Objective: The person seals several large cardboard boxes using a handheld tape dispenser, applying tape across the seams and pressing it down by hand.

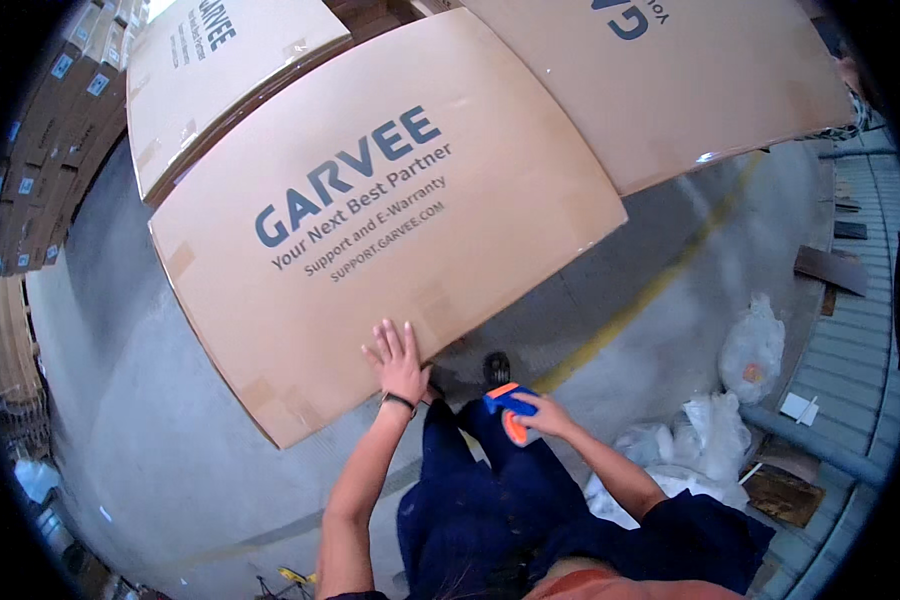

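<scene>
Stacked cartons (55, 150): far left | Large cardboard box (490, 240): centre, printed face up | Left hand (401, 372): fingers spread, resting on box face beside near edge | Blue-and-orange handheld tool (511, 402): apart from box | Right hand (547, 416): fingers closed around tool | Clear plastic bags (710, 440): right side

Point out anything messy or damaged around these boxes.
Crumpled plastic lies heaped at right, with a dark flat piece askew beyond it; both look like stray waste. The box under the left hand shows no obvious damage.
</scene>
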